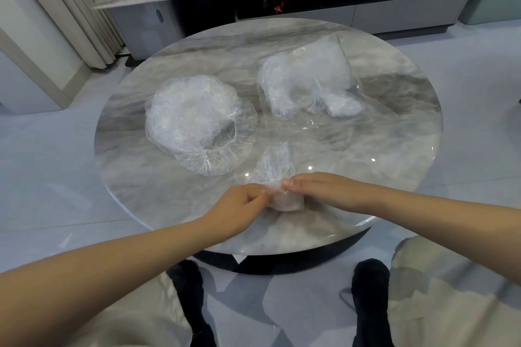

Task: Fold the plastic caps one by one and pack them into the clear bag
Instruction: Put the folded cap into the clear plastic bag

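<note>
No text is showing clearly enough to be read. A small white label (299, 50) is sitting on the far upper edge of the clear bag (307, 79), on the right side of the round marble table (394, 135); dark print is running across it, but it is too small and blurred to make out.

Bare forearms, beige trousers (451, 290), black shoes (370, 284)
</note>
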{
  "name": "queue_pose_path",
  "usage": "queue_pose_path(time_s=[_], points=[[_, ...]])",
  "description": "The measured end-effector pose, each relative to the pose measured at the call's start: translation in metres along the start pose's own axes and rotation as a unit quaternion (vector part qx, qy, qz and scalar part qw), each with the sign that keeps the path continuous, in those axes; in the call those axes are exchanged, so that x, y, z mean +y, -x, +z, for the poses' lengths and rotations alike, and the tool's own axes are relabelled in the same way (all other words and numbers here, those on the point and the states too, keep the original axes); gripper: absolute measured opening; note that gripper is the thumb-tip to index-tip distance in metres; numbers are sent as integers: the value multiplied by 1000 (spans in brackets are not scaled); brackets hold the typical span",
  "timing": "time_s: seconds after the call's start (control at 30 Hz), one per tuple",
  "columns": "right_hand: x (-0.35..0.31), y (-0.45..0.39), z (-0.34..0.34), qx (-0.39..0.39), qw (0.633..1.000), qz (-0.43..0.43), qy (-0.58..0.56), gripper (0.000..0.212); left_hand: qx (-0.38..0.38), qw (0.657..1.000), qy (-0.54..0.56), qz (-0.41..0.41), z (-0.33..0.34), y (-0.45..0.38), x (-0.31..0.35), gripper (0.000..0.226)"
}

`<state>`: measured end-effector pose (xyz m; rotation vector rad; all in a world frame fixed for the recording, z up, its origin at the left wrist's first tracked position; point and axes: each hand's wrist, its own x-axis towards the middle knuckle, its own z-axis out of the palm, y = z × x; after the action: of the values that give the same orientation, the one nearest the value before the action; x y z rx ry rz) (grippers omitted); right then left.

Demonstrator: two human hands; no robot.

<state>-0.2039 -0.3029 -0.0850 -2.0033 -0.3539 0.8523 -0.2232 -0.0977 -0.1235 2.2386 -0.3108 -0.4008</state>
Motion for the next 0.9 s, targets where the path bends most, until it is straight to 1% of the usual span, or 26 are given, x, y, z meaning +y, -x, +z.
queue_pose_path(time_s=[0.03,0.07,0.1,0.17,0.23,0.33,0.37,0.47,0.57,0.7,0.77,0.9], points=[[1,-1,2,-3,1000,2,27,56,14,1000,12,-22,-1,-1,0,74],[2,-2,3,6,998,4,64,45,27,999,25,-40,-2,-2,1,73],[4,-5,3,22,995,-3,99,36,40,997,33,-51,-3,-3,1,64],[7,-11,3,57,987,-25,150,27,64,995,39,-61,-5,-6,3,43],[6,-14,5,83,983,-29,161,20,86,993,39,-65,-7,-8,4,44],[8,-22,9,97,991,-8,96,20,105,990,49,-76,-6,-11,4,45],[8,-25,10,106,989,-4,101,22,104,990,51,-81,-5,-11,3,45],[11,-34,14,133,976,8,170,32,107,988,45,-101,-4,-13,-1,42],[13,-42,16,138,972,24,190,33,110,987,20,-117,-3,-15,-5,41],[13,-48,18,144,960,45,234,41,106,988,-76,-81,-4,-16,-7,38],[11,-49,18,150,952,58,262,43,108,987,-101,-63,-4,-16,-9,35],[6,-51,20,152,946,78,277,41,107,987,-93,-70,-7,-15,-9,16]])
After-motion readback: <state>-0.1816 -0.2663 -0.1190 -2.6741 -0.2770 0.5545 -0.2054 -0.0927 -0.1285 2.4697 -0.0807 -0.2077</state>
